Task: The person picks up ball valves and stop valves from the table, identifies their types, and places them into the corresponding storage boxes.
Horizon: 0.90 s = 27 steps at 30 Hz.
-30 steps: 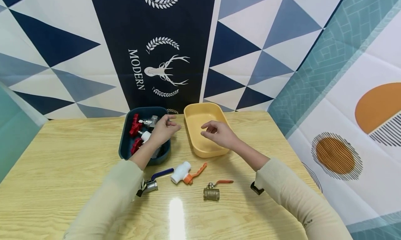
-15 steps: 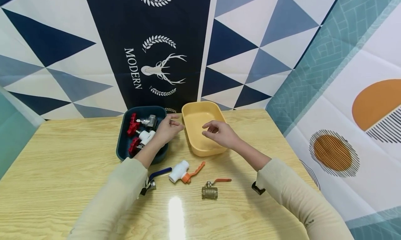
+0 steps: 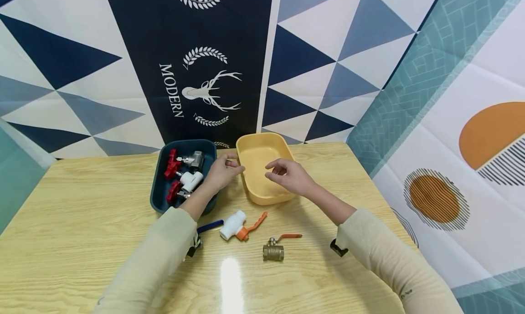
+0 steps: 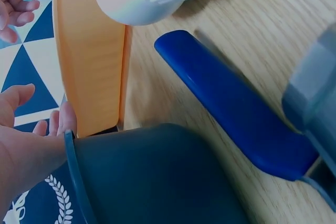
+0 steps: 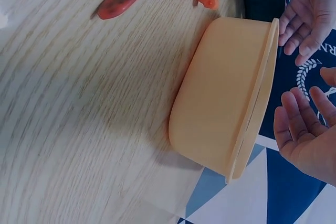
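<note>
My left hand (image 3: 223,172) hovers at the right rim of a dark blue bin (image 3: 154,191), beside the yellow bin, fingers loosely bent and holding nothing. Above the yellow bin (image 3: 268,199) is my right hand (image 3: 289,175), also relaxed, with nothing in it. Several valves with red handwheels lie in the dark bin, among them a white valve (image 3: 191,181) and a metal valve (image 3: 196,160). In the left wrist view, my left hand (image 4: 29,140) shows by the dark bin's rim. The right wrist view shows my right hand (image 5: 310,135) just beyond the yellow bin's rim.
In front of the bins lie a white ball valve (image 3: 234,226) with an orange lever and a brass ball valve (image 3: 273,252) with a red lever. A blue lever (image 4: 231,103) belongs to another valve, partly hidden by my left sleeve. A patterned backdrop (image 3: 213,31) stands behind the table.
My left hand has moved right, from over the dark bin towards the yellow bin, uncovering more of the valves inside. The right hand stays almost in place. The view has shifted slightly.
</note>
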{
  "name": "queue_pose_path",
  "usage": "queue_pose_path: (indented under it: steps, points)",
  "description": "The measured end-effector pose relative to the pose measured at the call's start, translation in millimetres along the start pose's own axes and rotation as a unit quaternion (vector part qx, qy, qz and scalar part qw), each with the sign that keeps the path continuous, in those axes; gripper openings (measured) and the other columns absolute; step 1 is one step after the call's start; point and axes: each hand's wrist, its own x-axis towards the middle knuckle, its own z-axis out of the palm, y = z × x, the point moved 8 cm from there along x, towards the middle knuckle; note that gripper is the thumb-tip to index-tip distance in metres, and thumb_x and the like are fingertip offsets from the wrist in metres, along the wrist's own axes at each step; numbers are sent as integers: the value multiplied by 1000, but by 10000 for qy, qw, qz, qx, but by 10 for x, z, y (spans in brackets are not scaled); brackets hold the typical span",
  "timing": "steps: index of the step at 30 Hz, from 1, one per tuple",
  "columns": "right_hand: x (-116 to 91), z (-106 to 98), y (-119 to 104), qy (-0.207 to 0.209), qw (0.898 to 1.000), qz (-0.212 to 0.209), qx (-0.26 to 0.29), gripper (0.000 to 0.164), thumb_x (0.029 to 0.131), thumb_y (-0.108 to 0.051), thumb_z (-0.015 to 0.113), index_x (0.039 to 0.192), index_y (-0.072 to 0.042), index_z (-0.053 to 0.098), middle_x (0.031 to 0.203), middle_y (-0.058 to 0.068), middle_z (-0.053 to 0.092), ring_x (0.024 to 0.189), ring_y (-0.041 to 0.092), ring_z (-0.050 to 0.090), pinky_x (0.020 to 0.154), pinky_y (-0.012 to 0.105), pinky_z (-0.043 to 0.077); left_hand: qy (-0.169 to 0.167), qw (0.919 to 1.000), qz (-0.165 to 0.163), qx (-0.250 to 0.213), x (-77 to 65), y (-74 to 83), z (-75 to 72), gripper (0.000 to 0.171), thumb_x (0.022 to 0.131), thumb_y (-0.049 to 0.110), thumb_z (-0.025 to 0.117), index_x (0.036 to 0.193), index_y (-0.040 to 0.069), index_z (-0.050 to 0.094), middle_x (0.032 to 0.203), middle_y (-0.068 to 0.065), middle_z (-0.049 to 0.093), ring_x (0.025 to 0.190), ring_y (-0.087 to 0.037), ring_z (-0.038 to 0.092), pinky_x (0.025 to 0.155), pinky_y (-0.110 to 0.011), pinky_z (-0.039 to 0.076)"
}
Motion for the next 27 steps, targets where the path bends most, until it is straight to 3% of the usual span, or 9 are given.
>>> queue_pose_path:
  steps: [27]
  points:
    - [-72, -32, 95, 30, 10000, -26, 48, 32, 90, -26, 62, 114, -4, 63, 92, 8, 63, 84, 17, 58, 72, 27, 47, -17, 9998, -102, 162, 108, -83, 148, 47, 87, 25, 64, 128, 10, 49, 116, -11, 56, 99, -23, 55, 79, -29, 46]
